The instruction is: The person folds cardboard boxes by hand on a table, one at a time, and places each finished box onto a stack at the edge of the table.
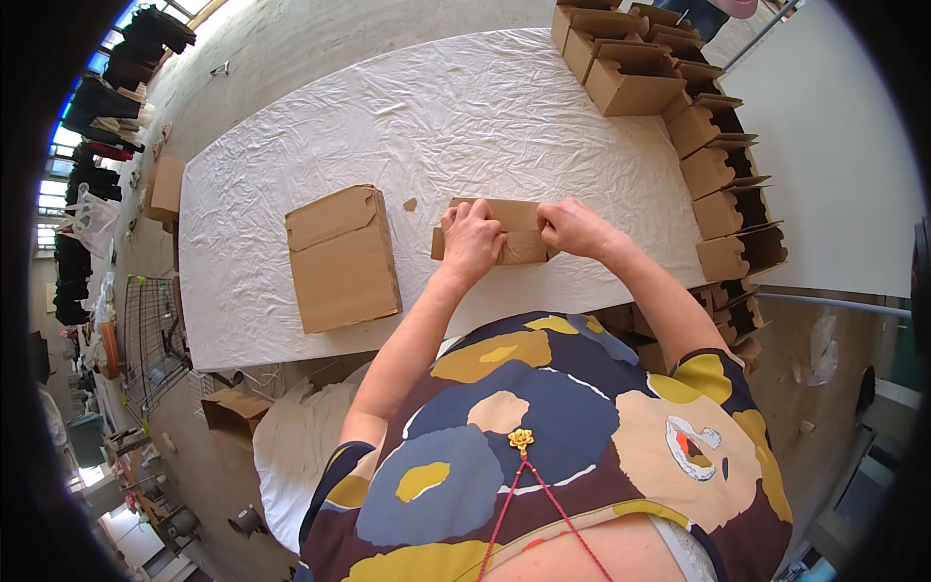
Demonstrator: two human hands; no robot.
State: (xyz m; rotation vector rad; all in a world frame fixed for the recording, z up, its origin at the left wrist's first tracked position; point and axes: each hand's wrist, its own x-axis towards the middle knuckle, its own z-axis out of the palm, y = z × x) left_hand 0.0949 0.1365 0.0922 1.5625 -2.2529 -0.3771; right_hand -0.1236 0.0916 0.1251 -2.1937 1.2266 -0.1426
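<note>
A small brown cardboard box point(524, 249), partly folded, lies on the white-covered table in front of me. My left hand point(471, 240) is closed over its left part, fingers curled at the far edge and over the near flap. At the right end, my right hand point(574, 230) pinches the box's upper corner with bent fingers. Some of the folds are hidden under my hands. Left of the box rests a stack of flat, unfolded cardboard boxes point(341, 262). A little torn cardboard scrap point(410, 205) lies between the stack and my left hand.
Several open folded boxes point(635, 82) stand in rows along the right side of the wrinkled white tablecloth point(427, 116). Beyond them is a pale board point(834, 175). A wire rack point(150, 335) and a cardboard carton point(236, 415) sit off the table's left side.
</note>
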